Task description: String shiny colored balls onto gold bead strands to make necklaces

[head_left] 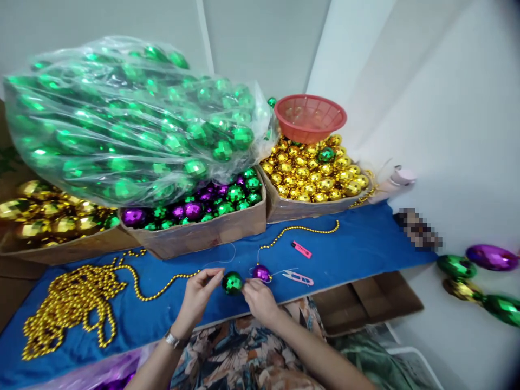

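A shiny green faceted ball (233,283) is between my two hands, just above the blue cloth. My left hand (200,290) pinches at the ball's left edge; what its fingertips grip is too small to make out. On the other side, the closed fingers of my right hand (260,299) hold the ball's right edge. A purple ball (261,273) lies right behind my right hand, joined by thread to a gold bead string (298,227). Thin pale thread (231,250) loops over the cloth behind the green ball. Pink thread snips (301,278) and a pink lighter (301,249) lie to the right.
Gold bead strands (77,298) are heaped at left on the blue cloth (357,254). Behind stand cardboard boxes of purple and green balls (211,234) and gold balls (309,168). A large plastic bag of green balls (134,124) and a red basket (311,132) rest on top.
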Demonstrator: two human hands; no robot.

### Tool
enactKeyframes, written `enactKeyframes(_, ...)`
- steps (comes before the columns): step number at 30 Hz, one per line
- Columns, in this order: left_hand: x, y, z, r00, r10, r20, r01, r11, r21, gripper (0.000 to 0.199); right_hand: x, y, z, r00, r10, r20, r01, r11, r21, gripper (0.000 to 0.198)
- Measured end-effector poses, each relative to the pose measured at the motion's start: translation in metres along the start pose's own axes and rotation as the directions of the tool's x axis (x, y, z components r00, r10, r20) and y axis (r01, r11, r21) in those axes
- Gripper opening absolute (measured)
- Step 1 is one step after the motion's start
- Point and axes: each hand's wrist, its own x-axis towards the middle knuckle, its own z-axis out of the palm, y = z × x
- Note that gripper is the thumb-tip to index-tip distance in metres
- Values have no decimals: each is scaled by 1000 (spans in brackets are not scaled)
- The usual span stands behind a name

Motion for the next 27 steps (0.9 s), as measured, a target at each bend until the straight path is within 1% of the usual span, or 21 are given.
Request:
enactKeyframes(1, 0, -2, 2, 1000, 22, 7, -22, 999, 27, 25, -1, 6, 2, 1000, 20, -6, -20, 1000, -6, 9)
enactKeyframes(3, -1, -1, 6, 996, 88, -5, -88, 994, 70, 19, -4, 21, -3, 997, 78, -18, -78, 997, -18, 12)
enactKeyframes(6, 0, 11, 12, 983, 179, -42, -175, 981, 84, 12, -5, 36, -24, 989, 149, -20, -149, 989, -20, 25)
enactKeyframes(7, 1, 18, 14, 979, 198, -41, -195, 978, 73, 11, -3, 37, -33, 988, 153, -34, -153, 988, 4, 28)
enactKeyframes(9, 4, 31, 21, 969, 246, -7, -245, 968, 57, 9, 4, 32, -48, 987, 127, -99, -117, 988, 105, 33)
enactKeyframes(10, 6, 39, 25, 959, 281, 27, -282, 957, 66, 7, 9, 27, -53, 984, 101, -145, -76, 983, 168, 35)
enactKeyframes(12, 11, 54, 33, 925, 364, 112, -375, 921, 106, 5, 18, 19, -59, 972, 37, -232, 29, 961, 277, 35)
enactKeyframes(14, 18, 69, 41, 883, 429, 190, -455, 881, 126, 5, 25, 16, -61, 961, -4, -278, 99, 939, 328, 31)
enactKeyframes(15, 24, 78, 46, 865, 445, 231, -479, 870, 120, 4, 27, 18, -61, 956, 0, -295, 108, 931, 349, 30)
enactKeyframes(17, 39, 99, 57, 827, 435, 356, -492, 867, 83, 7, 28, 26, -62, 945, 56, -323, 88, 906, 414, 34)
enactKeyframes(19, 60, 123, 75, 779, 403, 480, -487, 872, 58, 17, 25, 34, -62, 933, 133, -334, 55, 865, 498, 36)
enactKeyframes(20, 73, 135, 87, 754, 406, 517, -509, 858, 68, 22, 23, 37, -62, 929, 163, -332, 45, 842, 538, 37)
enactKeyframes(21, 87, 147, 103, 733, 422, 534, -554, 826, 107, 26, 21, 39, -61, 928, 182, -326, 37, 823, 567, 38)
enactKeyframes(22, 102, 158, 120, 707, 453, 543, -628, 755, 187, 28, 19, 40, -61, 930, 191, -313, 30, 811, 585, 38)
enactKeyframes(23, 118, 168, 139, 669, 488, 561, -712, 636, 297, 29, 18, 40, -60, 934, 194, -299, 24, 803, 595, 38)
enactKeyframes(24, 134, 175, 159, 642, 475, 602, -763, 469, 445, 30, 17, 38, -58, 938, 194, -287, 19, 799, 601, 38)
enactKeyframes(25, 150, 181, 179, 652, 390, 650, -758, 295, 582, 32, 17, 37, -57, 942, 190, -277, 16, 798, 603, 38)
enactKeyframes(27, 179, 187, 214, 685, 297, 665, -724, 184, 664, 32, 16, 32, -54, 944, 182, -275, 17, 806, 592, 40)
